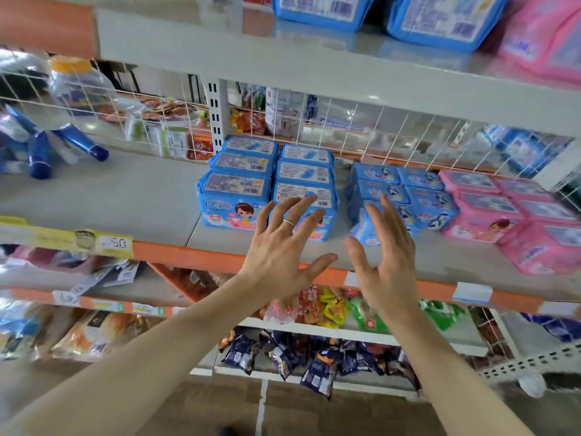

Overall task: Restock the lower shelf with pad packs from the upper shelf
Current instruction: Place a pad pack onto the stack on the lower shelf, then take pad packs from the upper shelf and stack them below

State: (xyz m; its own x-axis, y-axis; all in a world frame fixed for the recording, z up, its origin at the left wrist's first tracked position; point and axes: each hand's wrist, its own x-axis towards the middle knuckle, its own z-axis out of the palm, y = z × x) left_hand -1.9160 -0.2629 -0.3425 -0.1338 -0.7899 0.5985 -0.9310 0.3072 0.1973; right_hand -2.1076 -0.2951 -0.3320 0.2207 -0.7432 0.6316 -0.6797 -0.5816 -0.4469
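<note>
Blue pad packs [242, 187] stand in rows on the lower grey shelf [103, 196], with smaller blue packs [418, 196] and pink packs [490, 212] to their right. On the upper shelf [314, 61] lie larger blue packs [317, 11] and a pink pack [547, 39]. My left hand [279, 247], wearing a ring, is spread open in front of the blue packs, holding nothing. My right hand [386, 259] is open beside it, in front of the smaller blue packs, a short gap between the two hands.
Blue tubes [56, 146] lie at the left of the lower shelf, behind them a wire grid [345, 127]. An orange shelf edge [195, 256] carries price tags. Snack bags [314, 357] fill the shelves below.
</note>
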